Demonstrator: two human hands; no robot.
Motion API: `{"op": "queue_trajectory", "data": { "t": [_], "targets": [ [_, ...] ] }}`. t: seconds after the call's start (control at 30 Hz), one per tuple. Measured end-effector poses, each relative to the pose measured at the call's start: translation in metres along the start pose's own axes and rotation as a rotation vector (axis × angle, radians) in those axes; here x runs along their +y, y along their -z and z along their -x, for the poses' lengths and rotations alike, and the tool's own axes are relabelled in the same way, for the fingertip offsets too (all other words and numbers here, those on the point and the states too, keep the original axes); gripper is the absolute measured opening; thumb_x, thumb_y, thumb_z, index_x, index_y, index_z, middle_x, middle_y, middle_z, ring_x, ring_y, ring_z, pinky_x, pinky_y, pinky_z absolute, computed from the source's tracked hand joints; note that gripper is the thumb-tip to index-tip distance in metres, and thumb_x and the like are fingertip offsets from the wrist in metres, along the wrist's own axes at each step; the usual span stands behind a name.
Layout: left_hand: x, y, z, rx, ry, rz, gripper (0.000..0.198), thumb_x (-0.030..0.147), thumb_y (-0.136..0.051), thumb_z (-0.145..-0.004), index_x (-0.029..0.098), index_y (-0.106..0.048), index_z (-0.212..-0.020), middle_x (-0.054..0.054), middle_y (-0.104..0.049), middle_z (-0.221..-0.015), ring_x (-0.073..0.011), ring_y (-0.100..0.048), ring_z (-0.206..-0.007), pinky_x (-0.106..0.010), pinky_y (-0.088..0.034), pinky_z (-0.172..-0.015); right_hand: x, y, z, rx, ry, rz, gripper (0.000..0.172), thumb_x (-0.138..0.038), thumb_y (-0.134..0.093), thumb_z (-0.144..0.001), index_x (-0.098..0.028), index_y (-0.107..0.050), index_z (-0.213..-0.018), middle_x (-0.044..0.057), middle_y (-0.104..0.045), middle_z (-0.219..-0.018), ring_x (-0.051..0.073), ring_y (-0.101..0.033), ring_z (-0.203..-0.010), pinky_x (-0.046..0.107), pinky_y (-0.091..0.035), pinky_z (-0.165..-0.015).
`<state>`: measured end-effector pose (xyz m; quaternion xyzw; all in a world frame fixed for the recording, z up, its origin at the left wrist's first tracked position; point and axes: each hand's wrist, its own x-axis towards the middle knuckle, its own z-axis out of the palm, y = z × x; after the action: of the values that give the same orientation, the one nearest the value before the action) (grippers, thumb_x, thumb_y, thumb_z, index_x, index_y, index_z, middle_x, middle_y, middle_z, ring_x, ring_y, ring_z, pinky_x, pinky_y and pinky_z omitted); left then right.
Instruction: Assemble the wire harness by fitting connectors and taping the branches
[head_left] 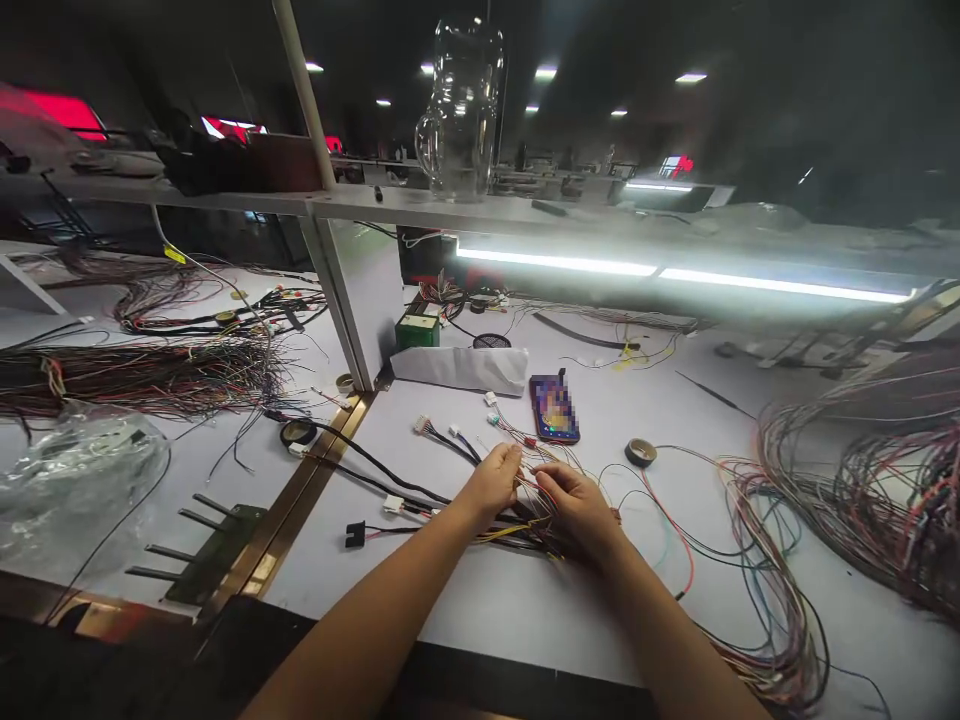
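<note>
Thin wires (529, 484) run between my two hands over the middle of the white table. My left hand (495, 480) is closed around some of them, thumb and forefinger pinched. Close beside it, my right hand (581, 505) pinches wires of the same bunch. Under the hands lies a wiring harness (405, 487) with black-sleeved branches reaching left. Its ends carry a black connector (355, 535), a white connector (393, 504) and several other small plugs. Yellow wires (510, 533) cross below my left hand. The fingertips hide exactly where the wires are gripped.
A phone (555, 408) lies beyond my hands, and a tape roll (640, 453) sits to the right. Large loose wire bundles (795, 560) spread along the right side. At left are a metal-pronged fixture (214, 550) and a plastic bag (82, 490). A glass jug (465, 110) stands on the shelf.
</note>
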<state>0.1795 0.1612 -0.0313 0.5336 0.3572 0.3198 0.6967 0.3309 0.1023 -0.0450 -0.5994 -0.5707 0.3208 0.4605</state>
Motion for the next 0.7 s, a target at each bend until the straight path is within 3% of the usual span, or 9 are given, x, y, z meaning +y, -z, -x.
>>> {"op": "queue_trajectory", "data": {
  "t": [0.23, 0.4, 0.7],
  "targets": [
    [0.027, 0.032, 0.009, 0.057, -0.172, -0.328, 0.044, 0.058, -0.036, -0.089, 0.018, -0.054, -0.093, 0.003, -0.044, -0.062, -0.0103, -0.04, -0.057, -0.023, -0.032, -0.055, -0.051, -0.016, -0.016, -0.151, 0.073, 0.243, 0.023, -0.036, -0.046, -0.088, -0.023, -0.065, -0.091, 0.001, -0.068, -0.085, 0.018, -0.061, -0.078, 0.032, -0.046, -0.072],
    [0.021, 0.03, 0.005, 0.077, -0.104, -0.234, 0.042, 0.056, -0.036, -0.09, 0.018, -0.051, -0.085, 0.005, -0.037, -0.058, -0.0094, -0.034, -0.052, -0.022, -0.029, -0.052, -0.039, -0.029, -0.011, -0.063, 0.04, 0.027, 0.027, -0.04, -0.044, -0.09, -0.022, -0.064, -0.093, 0.004, -0.068, -0.092, 0.019, -0.062, -0.087, 0.031, -0.047, -0.079],
    [0.022, 0.025, 0.01, 0.108, -0.013, -0.106, 0.046, 0.062, -0.038, -0.086, 0.019, -0.052, -0.089, 0.006, -0.035, -0.055, -0.0087, -0.031, -0.049, -0.022, -0.025, -0.048, -0.039, -0.03, -0.008, -0.041, -0.014, -0.016, 0.025, -0.04, -0.046, -0.089, -0.021, -0.062, -0.084, 0.003, -0.067, -0.082, 0.019, -0.06, -0.079, 0.031, -0.046, -0.071]
  ]
}}
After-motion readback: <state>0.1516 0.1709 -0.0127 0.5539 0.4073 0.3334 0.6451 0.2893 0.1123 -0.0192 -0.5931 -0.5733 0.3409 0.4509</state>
